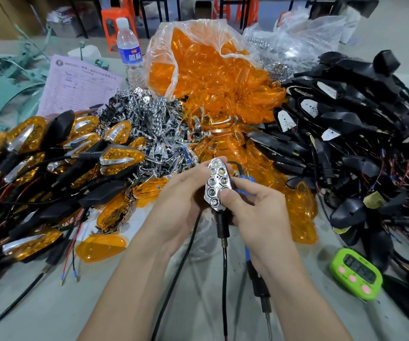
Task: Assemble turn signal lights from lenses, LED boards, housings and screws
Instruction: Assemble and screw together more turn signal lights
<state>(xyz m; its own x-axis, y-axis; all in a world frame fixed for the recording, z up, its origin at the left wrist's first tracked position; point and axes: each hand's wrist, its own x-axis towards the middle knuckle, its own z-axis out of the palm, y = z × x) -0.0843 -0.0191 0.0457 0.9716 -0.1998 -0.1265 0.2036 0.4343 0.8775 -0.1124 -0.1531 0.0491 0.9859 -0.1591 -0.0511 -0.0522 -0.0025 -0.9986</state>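
Head view, held housing point(223, 226), lenses point(213, 77) behind, timer point(355, 273)

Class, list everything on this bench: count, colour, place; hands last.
half-built light: one, chrome and black, centre.
orange lenses: many, orange, spilling from clear bag, centre back.
chrome reflectors: many, silver, heap centre left.
black housings: many, black, piled right.
finished lights: many, orange and black, piled left.
water bottle: one, clear, back.
paper form: one, pink, back left.
timer: one, green, front right.
screwdriver: one, blue and black, under right forearm.
left hand: one, gripping the light.
right hand: one, thumb pressing the light.
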